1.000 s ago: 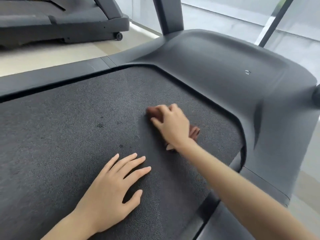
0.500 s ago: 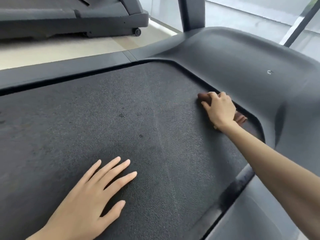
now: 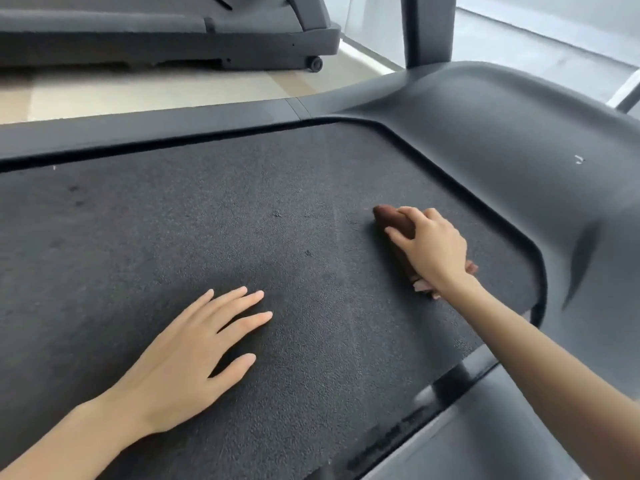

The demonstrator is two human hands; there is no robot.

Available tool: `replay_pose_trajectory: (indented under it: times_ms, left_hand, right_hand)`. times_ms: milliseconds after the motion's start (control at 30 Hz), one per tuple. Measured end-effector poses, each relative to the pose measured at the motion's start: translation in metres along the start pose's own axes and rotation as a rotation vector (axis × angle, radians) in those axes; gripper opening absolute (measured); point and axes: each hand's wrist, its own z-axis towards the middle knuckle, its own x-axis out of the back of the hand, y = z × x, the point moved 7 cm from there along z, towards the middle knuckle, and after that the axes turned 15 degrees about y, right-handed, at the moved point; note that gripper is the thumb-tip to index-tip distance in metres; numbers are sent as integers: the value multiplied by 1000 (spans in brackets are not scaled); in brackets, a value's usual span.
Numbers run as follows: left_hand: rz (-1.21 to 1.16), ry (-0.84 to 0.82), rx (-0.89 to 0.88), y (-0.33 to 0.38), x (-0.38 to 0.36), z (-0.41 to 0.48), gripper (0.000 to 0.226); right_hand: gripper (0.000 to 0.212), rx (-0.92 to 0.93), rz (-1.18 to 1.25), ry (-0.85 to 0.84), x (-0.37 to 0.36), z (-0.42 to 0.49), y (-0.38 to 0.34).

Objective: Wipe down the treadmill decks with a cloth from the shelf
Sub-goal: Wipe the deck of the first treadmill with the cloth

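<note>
The dark textured treadmill belt (image 3: 173,237) fills most of the view. My right hand (image 3: 433,247) grips a folded brown cloth (image 3: 391,218) and presses it onto the belt, a short way in from the curved edge of the motor cover (image 3: 502,140). One end of the cloth pokes out past my fingertips and a pale corner shows by my wrist. My left hand (image 3: 187,358) lies flat on the belt nearer to me, fingers spread and straight, holding nothing.
A grey side rail (image 3: 138,129) runs along the belt's far edge. A dark upright post (image 3: 429,29) rises behind the motor cover. A second treadmill (image 3: 173,36) stands on the pale floor (image 3: 173,91) beyond. Small dark spots mark the belt.
My right hand slid the cloth out to the belt's edge by the motor cover, then back toward the middle. My left hand stayed flat on the belt.
</note>
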Motion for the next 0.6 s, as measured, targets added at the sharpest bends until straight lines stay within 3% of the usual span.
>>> replay_pose_trajectory:
  times_ms: [67,233,600]
  left_hand:
    - [30,11,36,-8,6,-16,51]
    - [59,66,211,-28,23,-51,55]
    - [236,71,504,-61,75,-160,60]
  right_hand:
    - [42,-24,-57,39,-1,-1,-5]
    - [40,186,57,80,-14,-38,-110]
    - [38,534,342,-62,-15,-130,-322]
